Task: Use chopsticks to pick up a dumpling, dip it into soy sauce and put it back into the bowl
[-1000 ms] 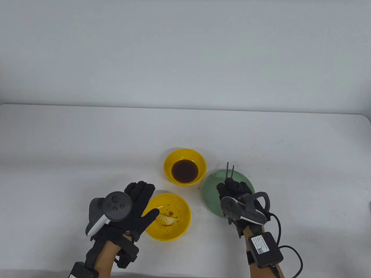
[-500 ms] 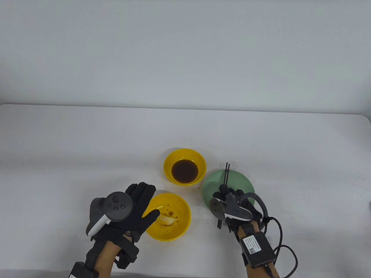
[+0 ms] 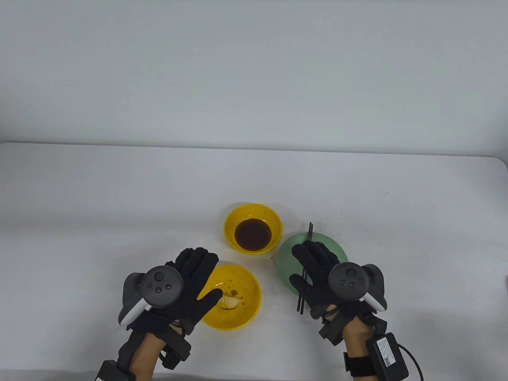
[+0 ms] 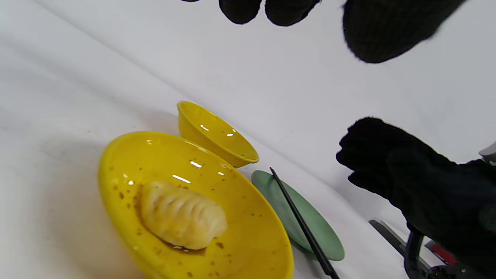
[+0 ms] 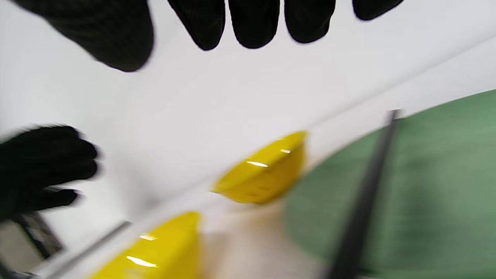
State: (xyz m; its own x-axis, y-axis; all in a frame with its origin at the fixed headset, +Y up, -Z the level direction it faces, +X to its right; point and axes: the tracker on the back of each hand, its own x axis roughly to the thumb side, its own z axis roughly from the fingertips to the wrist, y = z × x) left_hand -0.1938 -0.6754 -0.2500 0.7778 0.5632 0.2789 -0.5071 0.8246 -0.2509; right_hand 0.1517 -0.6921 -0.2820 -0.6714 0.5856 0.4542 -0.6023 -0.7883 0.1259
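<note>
A pale dumpling lies in the near yellow bowl, ringed by brown sauce stains. Behind it a second yellow bowl holds dark soy sauce. Two black chopsticks lie together across the green plate, their near ends sticking out over the table. My right hand hovers palm down over them with straight fingers, holding nothing. My left hand is spread flat over the dumpling bowl's left rim.
The white table stretches wide behind and to both sides of the three dishes. Small dark sauce specks dot it near the plate. A cable and a black box hang at my right wrist.
My right hand turned palm down and let go of the chopsticks, which now lie on the green plate. The left hand crept slightly right over the dumpling bowl.
</note>
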